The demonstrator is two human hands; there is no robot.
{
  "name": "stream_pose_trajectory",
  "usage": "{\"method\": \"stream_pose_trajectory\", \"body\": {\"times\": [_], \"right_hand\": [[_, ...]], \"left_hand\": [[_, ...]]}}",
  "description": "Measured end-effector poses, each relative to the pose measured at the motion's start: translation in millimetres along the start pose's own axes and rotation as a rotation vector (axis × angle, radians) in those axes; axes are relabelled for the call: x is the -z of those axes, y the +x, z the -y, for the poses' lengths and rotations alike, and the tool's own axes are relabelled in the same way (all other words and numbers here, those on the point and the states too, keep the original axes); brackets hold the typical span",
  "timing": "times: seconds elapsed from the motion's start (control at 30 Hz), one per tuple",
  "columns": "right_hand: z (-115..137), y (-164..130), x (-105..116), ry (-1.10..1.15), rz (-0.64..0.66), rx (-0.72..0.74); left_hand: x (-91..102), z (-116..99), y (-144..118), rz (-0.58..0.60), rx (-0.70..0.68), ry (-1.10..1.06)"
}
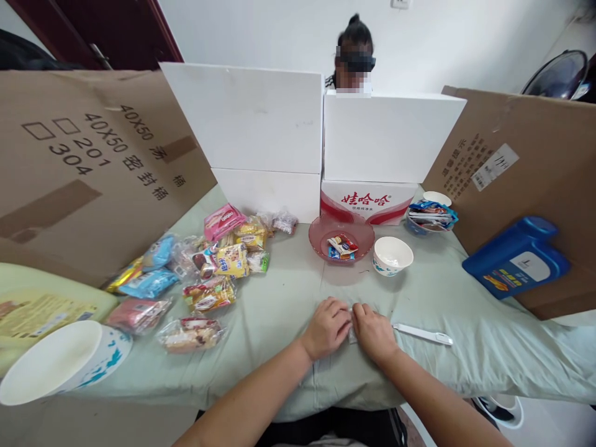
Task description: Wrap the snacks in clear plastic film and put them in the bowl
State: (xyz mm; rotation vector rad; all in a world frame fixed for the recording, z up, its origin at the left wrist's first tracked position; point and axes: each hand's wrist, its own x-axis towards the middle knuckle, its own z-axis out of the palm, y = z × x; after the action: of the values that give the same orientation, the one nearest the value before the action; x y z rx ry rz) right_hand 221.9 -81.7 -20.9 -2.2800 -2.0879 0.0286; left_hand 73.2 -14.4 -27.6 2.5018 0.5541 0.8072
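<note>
Clear plastic wrapper [352,336], one: lies near the middle of the front edge of the cloth-covered table [274,366], between the two hands and partly under them; contents too hidden to tell. Left hand [327,329]: fingers curled, pinching the wrapper from its left. Right hand [374,331]: fingers bent, gripping the wrapper from its right. White flat-handled tool [426,335], one: just beside the right hand, toward the table's right edge. Pink bowl [318,243], one: beyond both hands, toward the back edge.
</note>
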Motion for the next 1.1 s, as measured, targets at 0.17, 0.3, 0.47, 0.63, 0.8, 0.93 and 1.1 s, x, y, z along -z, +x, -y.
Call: {"method": "stream_pose_trajectory", "body": {"times": [0.17, 0.3, 0.47, 0.63, 0.8, 0.93, 1.1], "right_hand": [[-8.3, 2.3, -1.9, -0.029, -0.059, -0.025], [-34.2, 5.4, 5.7, -0.063, -0.152, -0.108], [-36.8, -6.4, 14.3, -0.003, -0.213, 0.091], [-14.6, -22.9, -5.7, 0.188, -0.296, 0.301], [-15.7, -18.8, -4.5, 0.15, -0.28, 0.275], [-12.6, -13.8, 0.5, 0.14, -0.248, 0.232], [-28.3, -2.3, 16.6, 0.174, -0.186, 0.321]], "left_hand": [[2.4, -6.1, 2.6, 0.165, 0.015, 0.137], [3.7, -6.7, 2.0, 0.181, 0.095, 0.141], [3.7, -6.1, 2.2, 0.155, 0.147, 0.092], [5.4, -5.8, 1.8, 0.091, 0.218, 0.09], [7.3, 0.2, -1.4, 0.02, 0.24, 0.087], [6.8, 4.8, -0.9, -0.055, 0.249, 0.042], [6.5, 4.9, -0.3, -0.047, 0.255, 0.009]]}}
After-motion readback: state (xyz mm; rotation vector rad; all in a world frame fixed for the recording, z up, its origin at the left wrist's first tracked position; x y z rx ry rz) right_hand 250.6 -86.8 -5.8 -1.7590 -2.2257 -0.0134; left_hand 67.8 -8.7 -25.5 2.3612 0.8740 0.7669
